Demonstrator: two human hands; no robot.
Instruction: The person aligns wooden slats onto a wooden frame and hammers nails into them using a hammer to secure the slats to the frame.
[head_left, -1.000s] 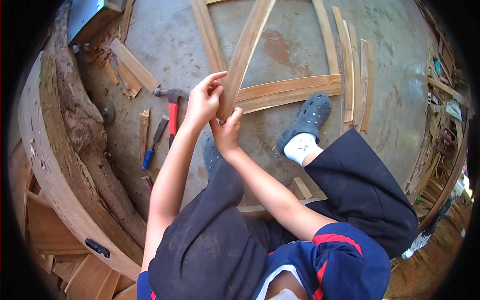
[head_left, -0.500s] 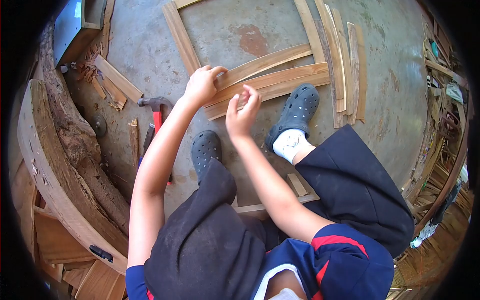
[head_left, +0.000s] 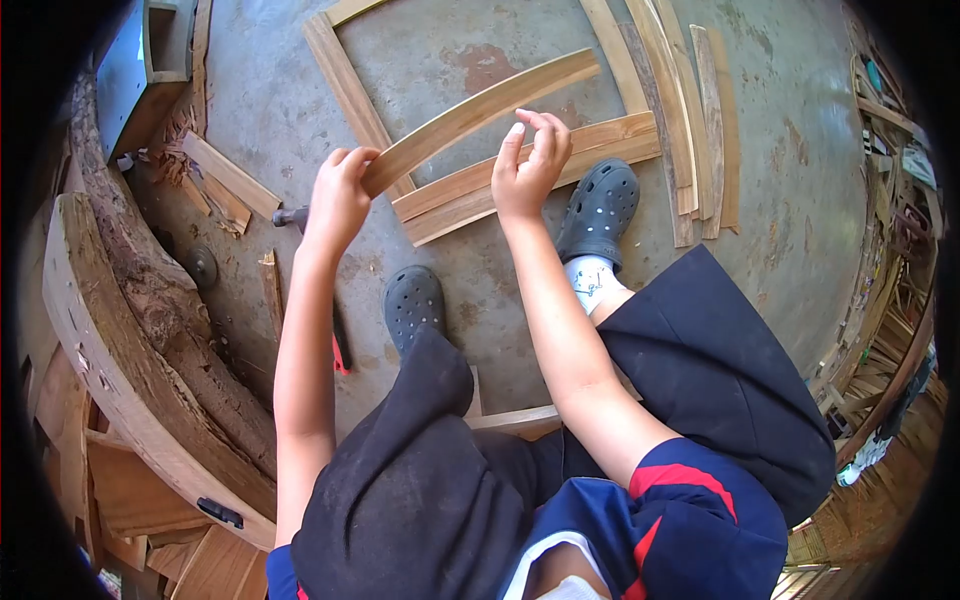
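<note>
- In the head view, the left hand (head_left: 338, 200) grasped the near end of a long, slim, light-brown wooden strip (head_left: 470, 112), its fingers closed around that end.
- The right hand (head_left: 532, 175) had its fingers loosely curved and thumb parted, gripping nothing; its fingertips were close to the strip's lower edge, and whether they touched could not be told.
- A second earlier both hands had clasped the strip; half a second earlier it ran just beside the pair of flat brown wooden boards (head_left: 450, 206). By this moment it had shifted left, leaving a wider gap to them.
- Its far end, earlier against the pale upright wooden board (head_left: 614, 55) in view, then stopped short of it.
- The red-handled steel hammer (head_left: 341, 357) was mostly hidden behind the left forearm, more so than before.
</note>
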